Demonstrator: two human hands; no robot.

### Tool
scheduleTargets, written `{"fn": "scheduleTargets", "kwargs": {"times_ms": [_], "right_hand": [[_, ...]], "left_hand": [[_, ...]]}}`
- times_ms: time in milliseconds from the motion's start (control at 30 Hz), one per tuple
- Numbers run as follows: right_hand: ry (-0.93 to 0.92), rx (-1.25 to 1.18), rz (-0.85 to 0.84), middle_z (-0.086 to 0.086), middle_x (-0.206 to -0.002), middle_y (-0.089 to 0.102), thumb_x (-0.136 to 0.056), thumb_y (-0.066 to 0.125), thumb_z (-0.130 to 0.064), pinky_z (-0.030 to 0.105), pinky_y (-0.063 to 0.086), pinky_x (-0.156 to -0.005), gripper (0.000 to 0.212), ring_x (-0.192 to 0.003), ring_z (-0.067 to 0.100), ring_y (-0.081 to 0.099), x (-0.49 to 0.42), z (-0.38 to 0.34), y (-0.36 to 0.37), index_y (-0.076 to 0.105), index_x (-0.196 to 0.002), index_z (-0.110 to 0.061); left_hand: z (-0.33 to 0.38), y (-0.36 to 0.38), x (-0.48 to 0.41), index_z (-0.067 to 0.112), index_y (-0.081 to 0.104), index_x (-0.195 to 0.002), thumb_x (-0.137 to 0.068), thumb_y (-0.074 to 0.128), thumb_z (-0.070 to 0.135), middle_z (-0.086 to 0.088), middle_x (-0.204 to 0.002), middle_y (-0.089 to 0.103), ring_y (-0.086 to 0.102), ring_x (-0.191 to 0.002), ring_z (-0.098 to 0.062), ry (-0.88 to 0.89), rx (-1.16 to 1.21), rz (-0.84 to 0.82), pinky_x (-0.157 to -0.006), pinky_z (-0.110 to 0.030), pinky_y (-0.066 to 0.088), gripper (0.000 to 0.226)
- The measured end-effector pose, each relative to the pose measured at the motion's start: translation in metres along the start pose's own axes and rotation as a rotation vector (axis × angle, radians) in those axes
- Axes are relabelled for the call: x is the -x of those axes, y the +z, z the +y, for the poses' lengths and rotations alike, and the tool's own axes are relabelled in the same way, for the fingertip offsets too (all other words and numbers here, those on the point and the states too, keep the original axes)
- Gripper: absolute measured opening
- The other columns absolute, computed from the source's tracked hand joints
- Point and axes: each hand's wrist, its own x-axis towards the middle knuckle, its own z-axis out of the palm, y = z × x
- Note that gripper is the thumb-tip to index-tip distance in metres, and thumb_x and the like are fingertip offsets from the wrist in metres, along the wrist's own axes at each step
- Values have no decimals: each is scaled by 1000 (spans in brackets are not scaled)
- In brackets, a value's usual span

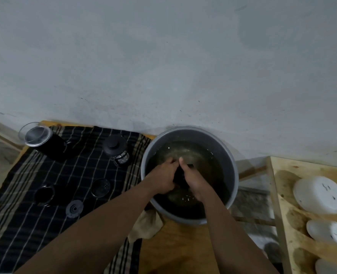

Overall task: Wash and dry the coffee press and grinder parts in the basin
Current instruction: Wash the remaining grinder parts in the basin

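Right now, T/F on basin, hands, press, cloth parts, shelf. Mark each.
1. Both hands are in the basin water, closed on one dark part. True: left hand and right hand share a grip on the dark part.
2. The coffee press stands inside the basin. False: the coffee press stands on the striped cloth, left of the basin.
3. Small round parts lie on the striped cloth. True: a flat disc and a ring lie there.
4. The basin is dry. False: it holds water.
5. White containers sit on the wooden shelf at right. True: white containers.
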Motion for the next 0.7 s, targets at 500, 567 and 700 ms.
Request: {"fn": "scheduleTargets", "kwargs": {"times_ms": [500, 567, 700], "right_hand": [[47, -249, 438, 7, -81, 61, -105, 46, -20, 30, 46, -62, 22, -67, 17, 55, -8, 22, -50, 63, -94, -11], [31, -258, 345, 9, -89, 69, -104, 49, -19, 32, 52, -70, 19, -78, 21, 64, -6, 19, -35, 65, -95, -14], [62, -143, 143, 9, -114, 72, -87, 56, -68, 49, 51, -101, 57, -105, 28, 68, -5, 13, -4, 68, -117, -21]], "left_hand": [[-2, -4, 1, 27, 34, -151, -80, 81, 29, -7, -149, 31, 57, -121, -36, -138, -104, 11, -100, -48, 52, 85], [0, -2, 1, 27, 33, -152, -81, 79, 24, -8, -150, 32, 54, -125, -36, -116, -87, -13, -102, -48, 50, 84], [2, -1, 2, 19, 36, -152, -79, 78, 16, -9, -150, 38, 48, -132, -32, -25, -38, -57, -109, -42, 45, 83]]}}
